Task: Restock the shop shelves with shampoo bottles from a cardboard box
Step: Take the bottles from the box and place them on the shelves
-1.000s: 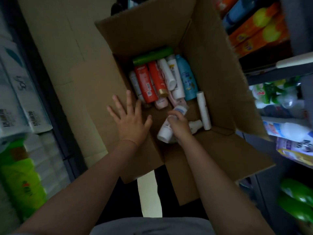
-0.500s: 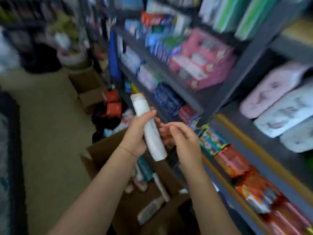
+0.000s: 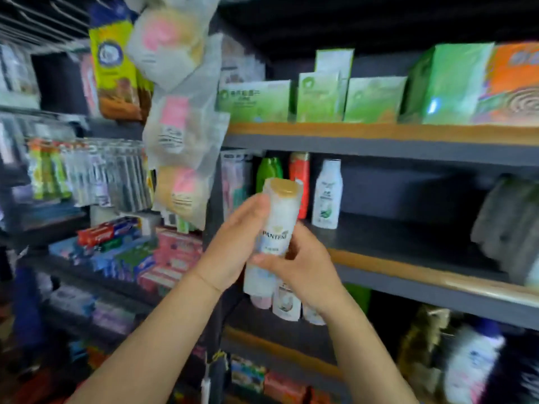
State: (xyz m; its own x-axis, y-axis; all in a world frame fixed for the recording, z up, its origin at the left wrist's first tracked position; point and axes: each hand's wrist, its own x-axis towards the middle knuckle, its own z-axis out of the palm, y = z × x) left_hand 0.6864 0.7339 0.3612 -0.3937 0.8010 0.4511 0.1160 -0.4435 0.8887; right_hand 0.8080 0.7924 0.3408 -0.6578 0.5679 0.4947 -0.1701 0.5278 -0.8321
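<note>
White plastic with a gold cap, the tall shampoo bottle (image 3: 274, 231) stands near upright in front of the dark grey middle shelf (image 3: 393, 237), held between both hands: left hand (image 3: 233, 249) wraps its side, right hand (image 3: 306, 269) pinches its lower front. The shelf's bare stretch lies beyond and to the right, nearer the right hand, past the standing white lotion-style bottle (image 3: 327, 193). The bottle's base is hidden behind the right-hand fingers (image 3: 271, 262), and the cardboard box is out of view.
</note>
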